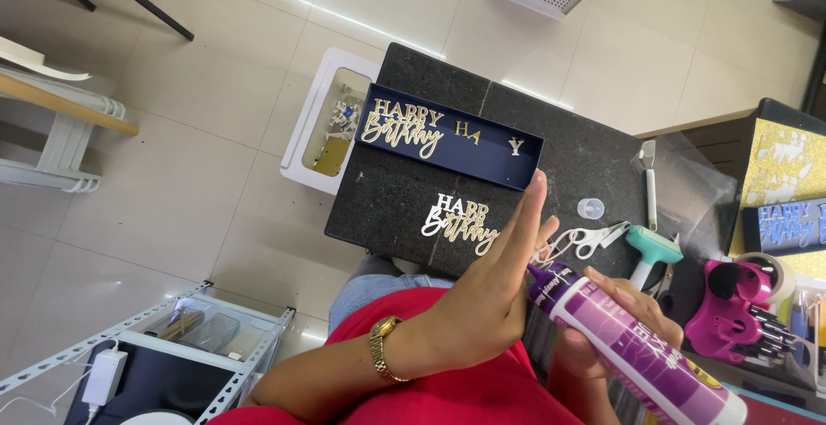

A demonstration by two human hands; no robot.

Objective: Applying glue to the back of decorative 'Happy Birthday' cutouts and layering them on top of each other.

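From the head view, my right hand is wrapped tight around the glue tube, nozzle pressed to my left hand, which is flat, fingers straight, holding nothing. The cut-out lettering lies on the dark slab just beyond (tray behind it). Squeezing too hard could flood my palm and drip onto the letters.

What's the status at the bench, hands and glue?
Left hand open, palm at the nozzle. Right hand grips purple glue tube. Lettering cutout lies beyond on dark slab, untouched.
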